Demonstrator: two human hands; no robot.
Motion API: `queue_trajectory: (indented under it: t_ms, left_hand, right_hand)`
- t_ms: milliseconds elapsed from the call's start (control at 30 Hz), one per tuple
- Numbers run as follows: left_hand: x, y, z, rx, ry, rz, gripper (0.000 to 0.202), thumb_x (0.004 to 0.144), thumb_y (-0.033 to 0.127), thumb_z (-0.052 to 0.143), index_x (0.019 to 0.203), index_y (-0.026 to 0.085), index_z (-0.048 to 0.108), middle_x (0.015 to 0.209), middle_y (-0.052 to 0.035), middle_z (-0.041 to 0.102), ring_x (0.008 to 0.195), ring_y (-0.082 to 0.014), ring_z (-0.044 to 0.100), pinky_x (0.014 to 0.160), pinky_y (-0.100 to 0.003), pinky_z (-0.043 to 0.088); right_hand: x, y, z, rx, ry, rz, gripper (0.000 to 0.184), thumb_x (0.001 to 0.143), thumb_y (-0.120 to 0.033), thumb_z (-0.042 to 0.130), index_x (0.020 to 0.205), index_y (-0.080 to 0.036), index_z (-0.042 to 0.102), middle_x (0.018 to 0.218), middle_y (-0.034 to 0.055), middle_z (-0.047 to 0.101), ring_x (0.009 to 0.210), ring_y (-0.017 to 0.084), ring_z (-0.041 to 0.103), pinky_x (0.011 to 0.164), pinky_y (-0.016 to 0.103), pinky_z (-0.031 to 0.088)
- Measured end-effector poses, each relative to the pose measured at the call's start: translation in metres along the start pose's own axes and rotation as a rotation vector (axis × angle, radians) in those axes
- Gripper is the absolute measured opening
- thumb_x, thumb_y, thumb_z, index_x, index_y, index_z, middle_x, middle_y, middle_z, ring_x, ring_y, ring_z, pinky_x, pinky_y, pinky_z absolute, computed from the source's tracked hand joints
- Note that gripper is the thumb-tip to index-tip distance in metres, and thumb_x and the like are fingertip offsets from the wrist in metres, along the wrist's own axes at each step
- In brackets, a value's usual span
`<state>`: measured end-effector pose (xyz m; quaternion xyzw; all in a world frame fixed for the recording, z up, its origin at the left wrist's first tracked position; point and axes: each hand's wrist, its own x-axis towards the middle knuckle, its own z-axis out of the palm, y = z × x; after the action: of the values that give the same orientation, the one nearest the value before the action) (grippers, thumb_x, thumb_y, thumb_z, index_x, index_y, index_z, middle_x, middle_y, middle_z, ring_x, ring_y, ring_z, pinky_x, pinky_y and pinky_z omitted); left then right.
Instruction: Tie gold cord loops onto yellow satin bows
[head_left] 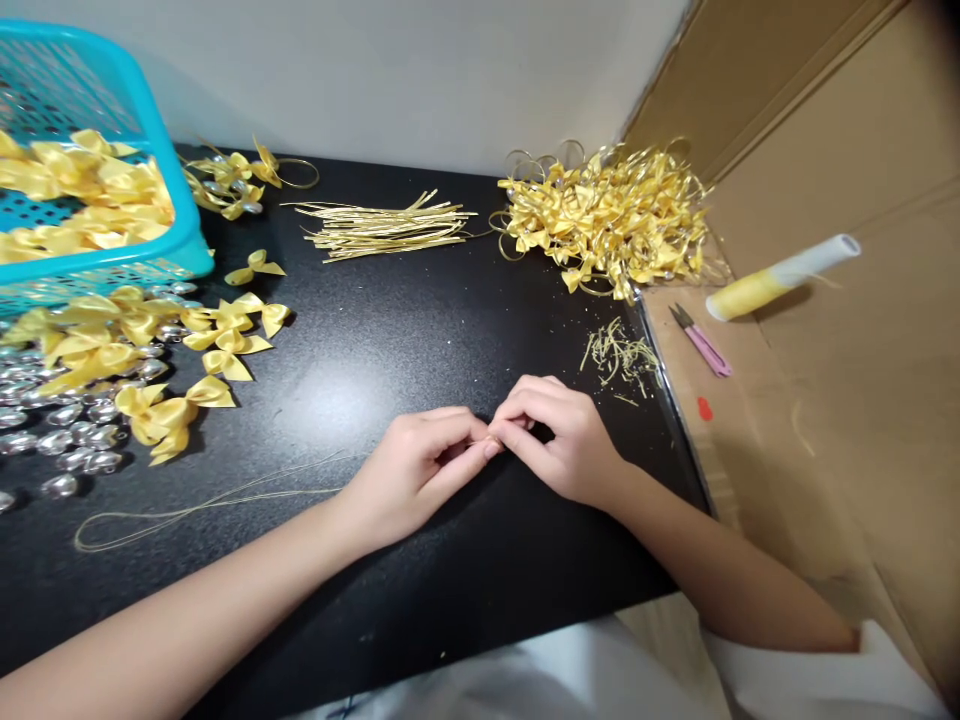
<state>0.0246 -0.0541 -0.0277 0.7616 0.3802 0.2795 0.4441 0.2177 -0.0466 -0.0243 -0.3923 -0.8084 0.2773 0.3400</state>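
My left hand [420,470] and my right hand [559,440] meet fingertip to fingertip low over the black tabletop [420,330]. Both pinch something small between thumb and fingers; what it is stays hidden. A thin gold cord [202,505] lies looped on the table and runs from the left toward my left hand. Loose yellow satin bows [217,350] lie to the left of my hands. Silver beads [67,440] are scattered by them.
A turquoise basket [161,190] of yellow bows stands at the far left. Cut gold cord strips [386,228] lie at the back, a heap of finished bows with loops [611,220] at back right. Pink snips [701,340] and a yellow thread spool [780,275] rest on cardboard, right.
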Motion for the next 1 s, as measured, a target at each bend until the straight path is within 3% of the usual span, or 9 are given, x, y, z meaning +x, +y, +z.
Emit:
queue_trajectory:
  t_ms: [200, 300, 433, 767, 1000]
  left_hand:
    - [0.002, 0.002, -0.002, -0.159, 0.037, -0.133, 0.02, 0.087, 0.02, 0.055, 0.07, 0.015, 0.065, 0.064, 0.0002, 0.062, 0.057, -0.0093, 0.05, 0.054, -0.02, 0.038]
    - [0.004, 0.002, -0.003, -0.232, 0.071, -0.177, 0.019, 0.085, 0.021, 0.056, 0.068, 0.015, 0.063, 0.065, -0.0006, 0.062, 0.06, -0.0109, 0.053, 0.056, -0.021, 0.039]
    - [0.004, 0.001, -0.004, -0.233, 0.089, -0.173, 0.021, 0.084, 0.024, 0.056, 0.065, 0.015, 0.061, 0.06, 0.0014, 0.057, 0.056, -0.0096, 0.047, 0.054, -0.021, 0.037]
    - [0.003, 0.005, -0.002, -0.207, 0.105, -0.173, 0.022, 0.087, 0.022, 0.053, 0.068, 0.015, 0.061, 0.06, 0.0027, 0.056, 0.056, -0.0086, 0.046, 0.054, -0.019, 0.037]
    - [0.003, 0.002, -0.001, -0.195, 0.095, -0.171, 0.021, 0.087, 0.023, 0.054, 0.07, 0.015, 0.062, 0.063, 0.0014, 0.058, 0.058, -0.0097, 0.048, 0.055, -0.021, 0.038]
  right_hand:
    - [0.0, -0.003, -0.003, 0.197, 0.085, 0.182, 0.014, 0.09, -0.018, 0.057, 0.078, -0.017, 0.064, 0.071, 0.0003, 0.061, 0.067, 0.011, 0.056, 0.065, 0.026, 0.046]
    - [0.0, -0.002, -0.002, 0.298, 0.029, 0.203, 0.003, 0.084, -0.016, 0.063, 0.083, -0.017, 0.065, 0.076, 0.0011, 0.063, 0.071, 0.012, 0.058, 0.068, 0.027, 0.049]
    - [0.0, -0.002, 0.002, 0.408, -0.031, 0.216, 0.007, 0.081, -0.019, 0.069, 0.082, -0.018, 0.062, 0.079, 0.001, 0.063, 0.074, 0.013, 0.059, 0.072, 0.028, 0.049]
    - [-0.002, -0.002, 0.004, 0.364, -0.045, 0.198, 0.014, 0.087, -0.018, 0.064, 0.074, -0.018, 0.058, 0.077, 0.0009, 0.063, 0.075, 0.013, 0.06, 0.073, 0.028, 0.049]
    - [-0.004, -0.001, 0.008, 0.329, 0.077, 0.228, 0.007, 0.082, -0.018, 0.069, 0.083, -0.019, 0.062, 0.083, 0.0027, 0.067, 0.079, 0.015, 0.063, 0.074, 0.029, 0.052]
